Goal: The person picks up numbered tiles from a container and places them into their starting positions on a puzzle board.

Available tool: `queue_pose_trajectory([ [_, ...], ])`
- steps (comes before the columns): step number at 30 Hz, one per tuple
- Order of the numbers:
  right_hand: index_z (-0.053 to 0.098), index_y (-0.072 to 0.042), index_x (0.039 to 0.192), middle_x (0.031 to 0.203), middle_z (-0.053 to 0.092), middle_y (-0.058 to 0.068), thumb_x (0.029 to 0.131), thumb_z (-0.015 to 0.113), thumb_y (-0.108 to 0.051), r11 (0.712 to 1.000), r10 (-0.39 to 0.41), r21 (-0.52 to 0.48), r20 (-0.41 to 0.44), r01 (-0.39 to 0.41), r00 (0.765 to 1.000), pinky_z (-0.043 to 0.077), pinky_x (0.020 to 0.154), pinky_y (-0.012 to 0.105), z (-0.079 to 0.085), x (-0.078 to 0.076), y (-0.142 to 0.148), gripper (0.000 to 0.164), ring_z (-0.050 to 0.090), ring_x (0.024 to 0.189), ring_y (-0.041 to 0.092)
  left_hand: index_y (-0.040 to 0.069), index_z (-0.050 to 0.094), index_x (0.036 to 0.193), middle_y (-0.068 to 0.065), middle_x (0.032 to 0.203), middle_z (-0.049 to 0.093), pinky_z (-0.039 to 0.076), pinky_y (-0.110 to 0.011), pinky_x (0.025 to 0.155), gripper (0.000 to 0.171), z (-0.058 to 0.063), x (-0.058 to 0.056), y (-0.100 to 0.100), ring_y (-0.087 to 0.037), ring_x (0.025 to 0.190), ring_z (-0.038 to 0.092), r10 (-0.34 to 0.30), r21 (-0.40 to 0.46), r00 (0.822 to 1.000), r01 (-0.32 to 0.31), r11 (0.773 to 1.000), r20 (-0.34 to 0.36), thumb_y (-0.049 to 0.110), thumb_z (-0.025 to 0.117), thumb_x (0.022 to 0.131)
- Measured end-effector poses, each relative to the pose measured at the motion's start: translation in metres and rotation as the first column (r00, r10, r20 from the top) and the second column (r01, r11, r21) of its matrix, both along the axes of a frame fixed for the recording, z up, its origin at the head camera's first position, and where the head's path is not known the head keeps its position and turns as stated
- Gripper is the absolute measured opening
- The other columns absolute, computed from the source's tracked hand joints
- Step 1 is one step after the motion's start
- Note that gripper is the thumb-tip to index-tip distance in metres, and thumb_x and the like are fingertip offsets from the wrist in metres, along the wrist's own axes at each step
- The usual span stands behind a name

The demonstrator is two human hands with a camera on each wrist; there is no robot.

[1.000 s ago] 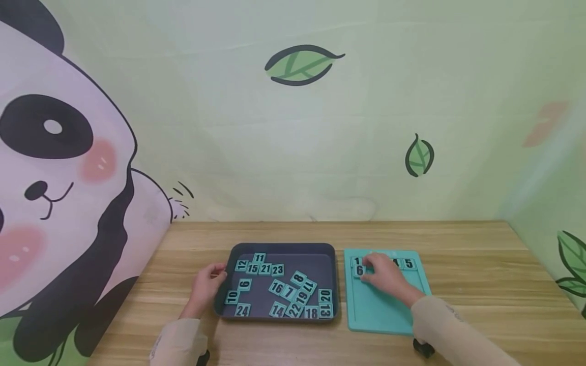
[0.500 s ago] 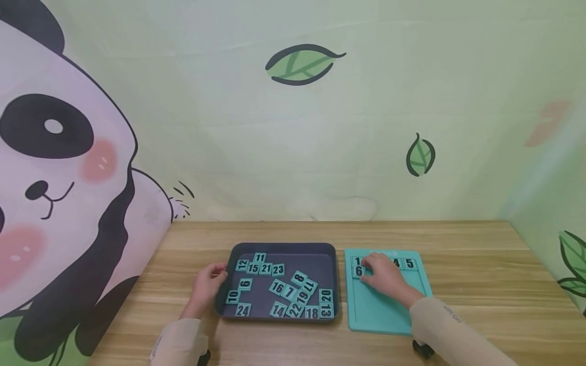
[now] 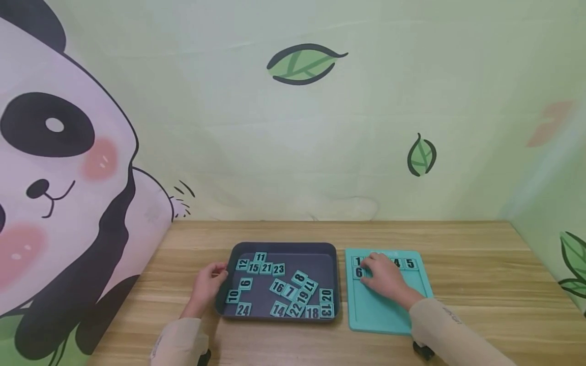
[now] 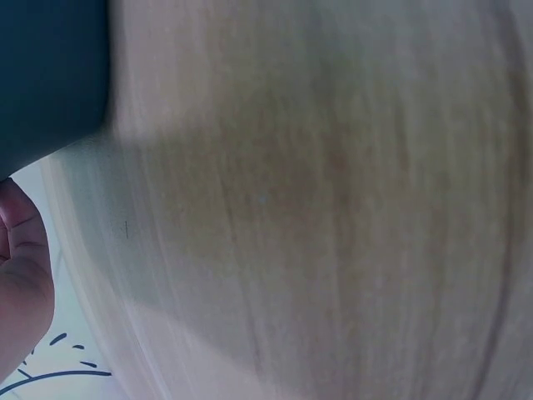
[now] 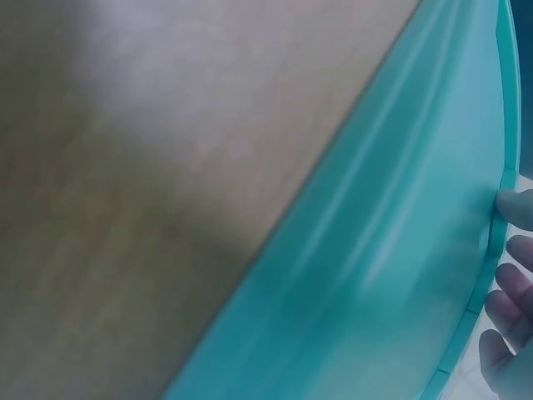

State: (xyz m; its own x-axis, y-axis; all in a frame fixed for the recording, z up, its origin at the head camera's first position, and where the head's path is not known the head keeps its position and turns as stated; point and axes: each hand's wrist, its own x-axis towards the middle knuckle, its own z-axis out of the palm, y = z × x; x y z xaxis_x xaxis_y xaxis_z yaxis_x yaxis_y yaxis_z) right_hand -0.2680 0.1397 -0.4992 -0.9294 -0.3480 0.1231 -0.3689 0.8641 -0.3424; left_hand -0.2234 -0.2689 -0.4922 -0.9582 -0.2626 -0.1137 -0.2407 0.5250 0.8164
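Observation:
My left hand (image 3: 206, 285) is at the left rim of a dark tray (image 3: 316, 258), fingers curled against it. In the left wrist view, the tray's side (image 4: 50, 75) stands beside the curled fingers (image 4: 27, 237). At the right, my right hand (image 3: 385, 277) reaches over a turquoise board (image 3: 380, 312). Its thumb and a finger pinch the number 6 tile (image 3: 358, 273) at its right side. That tile lies just below the number 1 tile (image 3: 357, 261). Tiles 4 (image 3: 397, 263) and 5 (image 3: 410, 263) show in the top row. The hand covers the tiles between 1 and 4.
Several loose number tiles lie in the tray, among them 24 (image 3: 243, 309), 7 (image 3: 289, 291) and 20 (image 3: 326, 295), turned various ways. Tray and board stand side by side on a wooden table (image 3: 293, 351). A printed backdrop (image 3: 238, 127) rises behind.
The number 6 tile has shifted slightly down, from overlapping the number 1 tile to just below it. Both hands stay almost in place.

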Motion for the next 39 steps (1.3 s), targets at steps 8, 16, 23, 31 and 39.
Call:
queue_pose_trajectory([
  [8, 0.064, -0.013, 0.096, 0.095, 0.058, 0.003, 0.069, 0.072, -0.027, 1.0, 0.007, 0.004, 0.004, -0.007, 1.0, 0.045, 0.082, 0.04, 0.004, -0.002, -0.002, 0.032, 0.052, 0.093, 0.022, -0.001, 0.051, 0.116, -0.019, 0.111, 0.054, 0.044, -0.042, 0.086, 0.03, -0.002, -0.001, -0.001, -0.029, 0.102, 0.05, -0.002, 0.007, 1.0, 0.002, 1.0, 0.009, 0.009, 0.047, 0.089],
  [16, 0.064, -0.011, 0.098, 0.095, 0.058, 0.003, 0.072, 0.069, -0.024, 0.996, 0.034, -0.078, -0.021, -0.035, 0.999, 0.046, 0.077, 0.039, 0.021, 0.001, -0.013, 0.029, 0.051, 0.093, 0.021, 0.0, 0.051, 0.118, -0.018, 0.111, 0.054, 0.044, -0.042, 0.087, 0.03, -0.003, -0.002, -0.002, -0.028, 0.102, 0.049, -0.002, 0.015, 1.0, 0.002, 1.0, 0.024, 0.011, 0.046, 0.09],
  [23, 0.063, -0.01, 0.099, 0.096, 0.058, 0.005, 0.072, 0.069, -0.02, 0.988, 0.078, -0.13, -0.015, -0.08, 0.997, 0.045, 0.079, 0.039, 0.029, 0.006, -0.027, 0.029, 0.051, 0.094, 0.022, 0.0, 0.051, 0.118, -0.018, 0.111, 0.054, 0.044, -0.042, 0.086, 0.03, -0.003, -0.002, -0.002, -0.028, 0.102, 0.05, -0.001, 0.017, 1.0, 0.001, 1.0, 0.027, 0.01, 0.046, 0.089],
  [31, 0.064, -0.011, 0.099, 0.099, 0.057, 0.004, 0.071, 0.07, -0.02, 0.983, 0.127, -0.136, -0.006, -0.126, 0.992, 0.045, 0.083, 0.04, 0.038, 0.013, -0.048, 0.03, 0.051, 0.097, 0.022, 0.001, 0.051, 0.118, -0.018, 0.112, 0.053, 0.044, -0.042, 0.087, 0.03, -0.001, -0.002, -0.002, -0.028, 0.103, 0.05, -0.001, 0.019, 0.999, 0.0, 1.0, 0.032, 0.011, 0.046, 0.09],
  [39, 0.063, -0.009, 0.1, 0.097, 0.056, 0.002, 0.074, 0.068, -0.02, 0.955, 0.26, -0.153, 0.026, -0.253, 0.965, 0.044, 0.082, 0.037, 0.04, 0.019, -0.078, 0.029, 0.05, 0.095, 0.019, -0.002, 0.052, 0.116, -0.019, 0.109, 0.056, 0.044, -0.042, 0.086, 0.03, -0.001, 0.0, -0.001, -0.029, 0.102, 0.051, -0.005, 0.011, 1.0, 0.005, 1.0, -0.016, 0.009, 0.047, 0.089],
])
